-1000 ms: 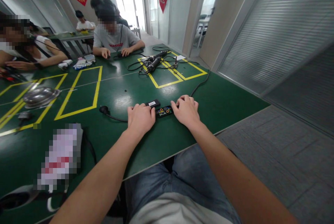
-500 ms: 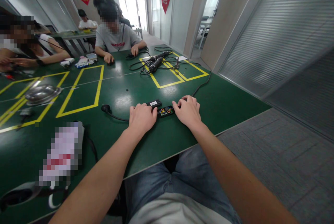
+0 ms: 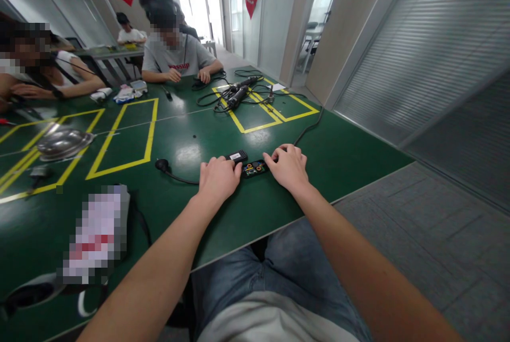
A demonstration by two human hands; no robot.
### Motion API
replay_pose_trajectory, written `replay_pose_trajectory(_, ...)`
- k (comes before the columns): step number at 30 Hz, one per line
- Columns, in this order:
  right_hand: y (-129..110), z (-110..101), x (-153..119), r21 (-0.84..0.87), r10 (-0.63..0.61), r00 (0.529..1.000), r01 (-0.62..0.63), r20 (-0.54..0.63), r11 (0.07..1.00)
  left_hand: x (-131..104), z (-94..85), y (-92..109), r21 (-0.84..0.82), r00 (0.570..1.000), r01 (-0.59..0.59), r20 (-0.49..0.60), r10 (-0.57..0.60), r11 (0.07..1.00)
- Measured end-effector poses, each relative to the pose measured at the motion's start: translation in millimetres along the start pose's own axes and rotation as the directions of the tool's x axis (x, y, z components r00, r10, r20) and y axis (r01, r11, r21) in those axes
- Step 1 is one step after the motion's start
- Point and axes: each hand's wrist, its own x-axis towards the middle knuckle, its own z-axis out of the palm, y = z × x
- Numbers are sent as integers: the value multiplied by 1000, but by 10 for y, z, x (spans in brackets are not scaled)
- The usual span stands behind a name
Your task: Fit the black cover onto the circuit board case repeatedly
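An opened black power adapter lies on the green table, its circuit board with round coils facing up. My left hand is closed over the adapter's left end, thumb against the board's edge. At the right end, my right hand grips with bent fingers and thumb near the board; its fingertips are partly hidden. Just behind the board lies a black ridged cover with a white label, close to my left fingers. A cord runs left from under my left hand to a black plug. Another black cable leads away beyond my right hand.
Black tools with tangled cables lie at the far right, among yellow tape outlines. To the left are a shiny metal object and a blurred, pixelated pack. Co-workers sit across the table. The table's front edge is near my lap.
My hands keep almost the same place on the adapter. Across the table, a co-worker's hand has drawn back from a small black object, which now lies on the table.
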Motion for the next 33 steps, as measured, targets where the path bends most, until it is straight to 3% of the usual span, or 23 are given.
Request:
replay_pose_trajectory(3, 4, -5, 1, -7, -9, 1000, 9, -3, 1000, -7, 26, -1, -45, 999, 22, -47, -24, 999)
replay_pose_trajectory(8, 26, -29, -3, -34, -27, 1000, 27, 6, 999, 48, 141, -103, -220, 963, 19, -257, -76, 975)
replay_pose_trajectory(14, 46, -29, 9, -24, -24, 1000, 25, 14, 999, 149, 209, -220, -358, 982, 48, -155, -110, 932)
replay_pose_trajectory(16, 45, -23, 14, -21, -15, 1000, 15, 13, 1000, 138, 211, -204, -379, 974, -21, -217, -67, 925)
replay_pose_trajectory(19, 40, -20, 20, -8, 1, 1000, -1, 8, 1000, 92, 219, -149, -376, 943, -214, -320, 90, 901)
replay_pose_trajectory(22, 33, -22, 23, 11, 4, 1000, -4, 5, 1000, 65, 243, -114, -331, 917, -366, -288, 276, 870)
replay_pose_trajectory(26, 13, -22, 19, 18, 0, 1000, 0, 17, 1000, 77, 269, -121, -315, 916, -397, -187, 354, 862)
replay_pose_trajectory(33, -1, -5, 18, 42, 3, 1000, -3, 0, 999, 65, 255, -122, -324, 916, -399, -190, 354, 858)
